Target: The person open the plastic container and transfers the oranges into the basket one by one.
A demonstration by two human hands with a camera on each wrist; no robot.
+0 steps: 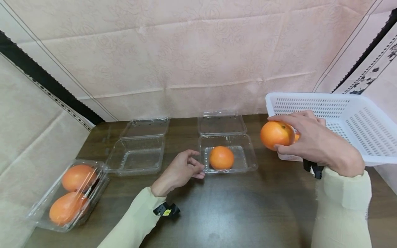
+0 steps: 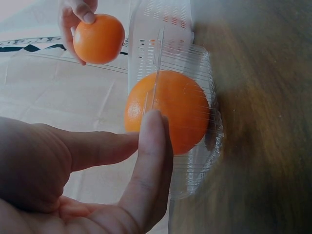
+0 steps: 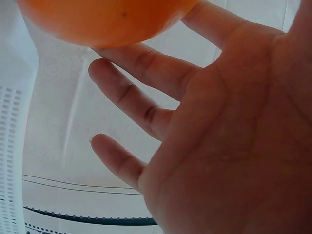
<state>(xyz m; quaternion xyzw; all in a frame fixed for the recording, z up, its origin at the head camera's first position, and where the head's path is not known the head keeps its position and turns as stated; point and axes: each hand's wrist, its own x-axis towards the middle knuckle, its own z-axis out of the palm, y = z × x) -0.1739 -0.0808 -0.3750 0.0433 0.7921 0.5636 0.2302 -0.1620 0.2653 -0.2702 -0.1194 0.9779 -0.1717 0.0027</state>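
Observation:
In the head view my right hand (image 1: pixel 319 141) grips an orange (image 1: pixel 277 134) between thumb and fingers, raised beside the front left corner of the white basket (image 1: pixel 372 103). The same orange (image 3: pixel 112 19) shows at the top of the right wrist view, the other fingers spread below. My left hand (image 1: pixel 183 168) is at the left edge of a clear hinged plastic box (image 1: pixel 245 148), its fingertips at the rim; whether they press it is unclear. Inside this box lies one orange (image 1: pixel 221 157). Its lid (image 1: pixel 221 124) is folded back.
Left of it stands another open clear box (image 1: pixel 142 155) with its lid laid back. At the far left, a closed clear box (image 1: pixel 96 203) holds two oranges. More orange fruit (image 1: pixel 297 136) shows partly behind my right fingers. A pale cloth (image 1: pixel 186 69) hangs behind the table.

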